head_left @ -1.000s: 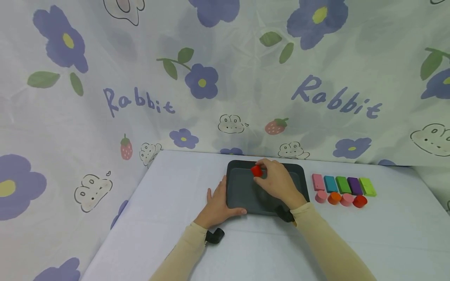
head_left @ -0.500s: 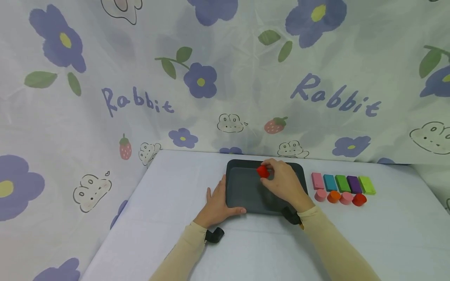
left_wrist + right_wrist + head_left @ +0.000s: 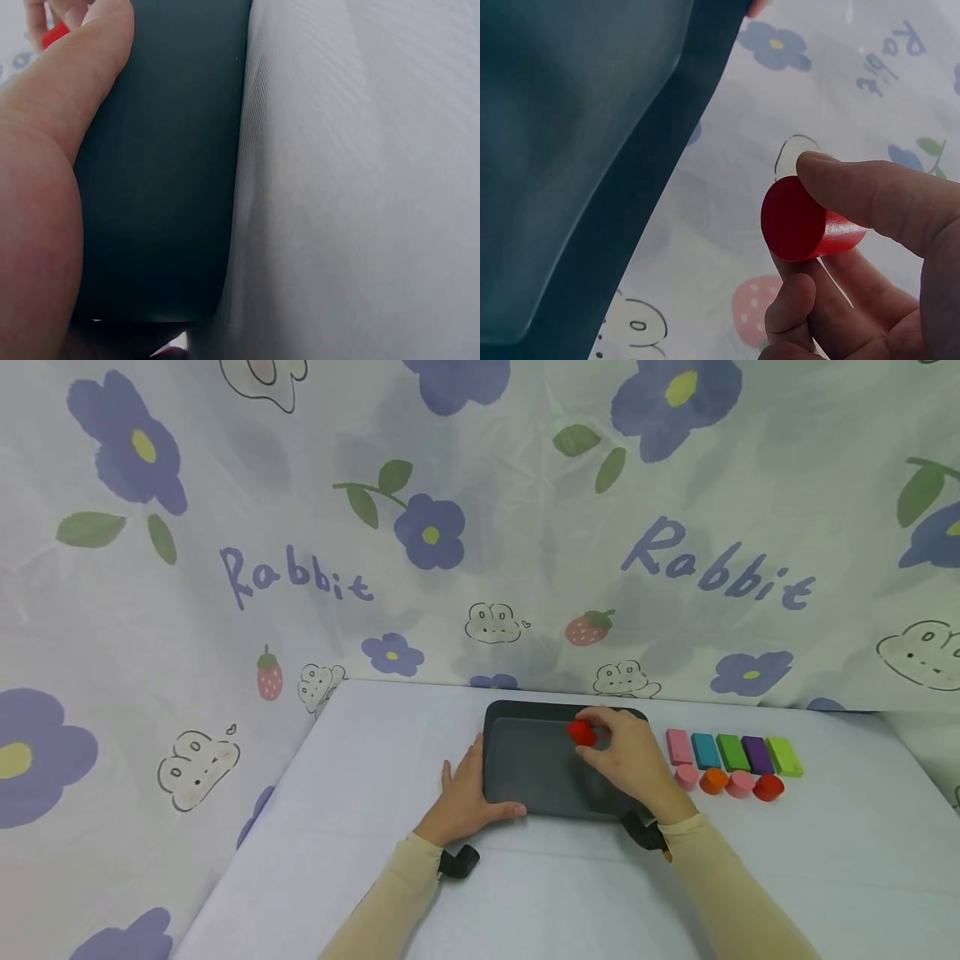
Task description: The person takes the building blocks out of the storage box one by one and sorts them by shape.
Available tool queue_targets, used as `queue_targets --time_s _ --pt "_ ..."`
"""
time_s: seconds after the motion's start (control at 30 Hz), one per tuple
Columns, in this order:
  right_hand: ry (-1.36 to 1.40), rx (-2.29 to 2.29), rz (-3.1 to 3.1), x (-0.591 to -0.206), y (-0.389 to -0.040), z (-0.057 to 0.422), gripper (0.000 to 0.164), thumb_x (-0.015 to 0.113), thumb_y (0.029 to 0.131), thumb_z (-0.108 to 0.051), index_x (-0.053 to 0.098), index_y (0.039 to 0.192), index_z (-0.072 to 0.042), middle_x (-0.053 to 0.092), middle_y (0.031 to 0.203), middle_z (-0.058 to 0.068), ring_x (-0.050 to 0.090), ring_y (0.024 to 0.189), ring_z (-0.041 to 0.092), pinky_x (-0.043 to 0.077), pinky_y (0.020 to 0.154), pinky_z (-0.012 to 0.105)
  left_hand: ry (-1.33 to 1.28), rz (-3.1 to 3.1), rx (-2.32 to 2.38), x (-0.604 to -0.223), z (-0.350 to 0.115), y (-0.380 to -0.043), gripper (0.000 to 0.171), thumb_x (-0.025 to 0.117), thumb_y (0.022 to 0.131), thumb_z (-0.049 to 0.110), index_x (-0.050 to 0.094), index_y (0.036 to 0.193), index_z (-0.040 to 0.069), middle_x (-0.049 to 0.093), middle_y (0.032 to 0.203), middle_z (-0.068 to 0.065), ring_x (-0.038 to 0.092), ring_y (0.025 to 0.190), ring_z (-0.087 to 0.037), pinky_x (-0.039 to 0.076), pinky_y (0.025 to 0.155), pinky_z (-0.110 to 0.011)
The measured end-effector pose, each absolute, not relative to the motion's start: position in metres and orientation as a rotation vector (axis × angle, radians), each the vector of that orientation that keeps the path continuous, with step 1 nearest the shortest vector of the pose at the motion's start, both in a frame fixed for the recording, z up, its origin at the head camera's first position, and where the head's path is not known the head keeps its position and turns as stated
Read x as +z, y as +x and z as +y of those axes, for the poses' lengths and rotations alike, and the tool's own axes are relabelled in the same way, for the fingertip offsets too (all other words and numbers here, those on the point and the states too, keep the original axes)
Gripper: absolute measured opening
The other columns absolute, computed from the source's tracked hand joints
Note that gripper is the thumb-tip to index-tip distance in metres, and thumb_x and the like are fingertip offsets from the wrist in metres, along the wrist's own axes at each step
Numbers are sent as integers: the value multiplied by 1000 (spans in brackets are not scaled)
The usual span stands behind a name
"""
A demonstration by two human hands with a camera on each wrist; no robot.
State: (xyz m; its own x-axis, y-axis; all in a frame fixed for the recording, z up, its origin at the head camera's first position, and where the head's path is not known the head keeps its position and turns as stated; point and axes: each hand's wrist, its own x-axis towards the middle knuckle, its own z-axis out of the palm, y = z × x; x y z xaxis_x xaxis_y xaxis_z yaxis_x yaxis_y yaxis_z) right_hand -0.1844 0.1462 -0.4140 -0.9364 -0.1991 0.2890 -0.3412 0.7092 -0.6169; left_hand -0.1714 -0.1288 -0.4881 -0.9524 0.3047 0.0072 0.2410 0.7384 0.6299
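A red cylinder block [image 3: 582, 733] is pinched between the thumb and fingers of my right hand [image 3: 628, 756], above the right part of a dark grey tray [image 3: 536, 768]. In the right wrist view the round end of the red cylinder block [image 3: 793, 219] faces the camera, beside the tray's rim [image 3: 656, 180]. At the tray's front left corner rests my left hand [image 3: 467, 802], its fingers lying straight along the left side and its thumb along the front edge. The left wrist view shows the thumb [image 3: 82, 64] against the tray's outer wall [image 3: 161, 180].
Right of the tray stands a row of rectangular blocks: pink [image 3: 678, 747], blue [image 3: 706, 751], green [image 3: 732, 753], purple [image 3: 757, 755] and yellow-green [image 3: 785, 757]. In front of them are pink [image 3: 686, 777], orange [image 3: 713, 781], another pink [image 3: 740, 784] and red [image 3: 768, 787] cylinders. A patterned cloth hangs behind.
My right hand has moved to the right and slightly toward me over the tray, carrying the red cylinder block. The left hand and the tray stay in place.
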Motion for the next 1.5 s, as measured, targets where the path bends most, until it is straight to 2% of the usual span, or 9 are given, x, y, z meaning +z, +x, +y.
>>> queue_targets --time_s 0.13,0.47,0.87,1.03,1.13,1.37,1.5 --pt "422 1007 -2710 -415 -182 153 42 83 82 -13 70 122 -8 71 105 12 61 89 29 53 72 42 454 2842 1014 -488 -129 -172 134 80 74 65 -1 161 3 15 167 -14 18 152 -29 -5 116 -66" --pt "359 1035 -2744 -412 -172 174 41 82 84 -12 67 122 -6 69 106 15 59 93 31 53 75 44 453 2836 1025 -485 -129 -170 134 81 74 64 -1 161 3 15 167 -14 18 152 -29 -6 117 -65" --pt "275 1005 -2749 -410 -159 201 42 82 83 -10 66 120 -3 68 98 14 55 85 30 45 59 32 456 2839 1008 -486 -129 -171 133 80 75 64 -3 161 4 14 167 -13 17 153 -29 -6 117 -64" --pt "201 998 -2737 -412 -154 214 44 82 83 -13 66 122 -3 70 101 17 56 83 29 45 59 32 459 2838 1015 -487 -129 -171 134 80 75 65 -2 161 4 13 167 -13 17 153 -29 -6 117 -64" --pt "169 994 -2736 -413 -150 222 47 82 84 -15 65 126 -3 70 106 19 56 88 30 47 61 32 455 2839 1015 -487 -129 -171 134 80 74 65 -2 161 4 13 167 -12 17 153 -29 -6 117 -64" --pt "102 956 -2736 -417 -143 238 47 81 85 -18 65 128 -6 69 104 20 57 86 32 46 58 31 449 2832 1026 -487 -129 -170 134 81 74 63 -2 161 4 13 167 -12 17 153 -29 -7 117 -64" --pt "48 963 -2763 -418 -140 245 51 82 85 -20 64 130 -5 68 114 24 58 89 33 47 62 32 444 2834 1028 -486 -129 -170 134 80 74 65 -1 161 5 14 167 -12 17 153 -28 -7 117 -64"
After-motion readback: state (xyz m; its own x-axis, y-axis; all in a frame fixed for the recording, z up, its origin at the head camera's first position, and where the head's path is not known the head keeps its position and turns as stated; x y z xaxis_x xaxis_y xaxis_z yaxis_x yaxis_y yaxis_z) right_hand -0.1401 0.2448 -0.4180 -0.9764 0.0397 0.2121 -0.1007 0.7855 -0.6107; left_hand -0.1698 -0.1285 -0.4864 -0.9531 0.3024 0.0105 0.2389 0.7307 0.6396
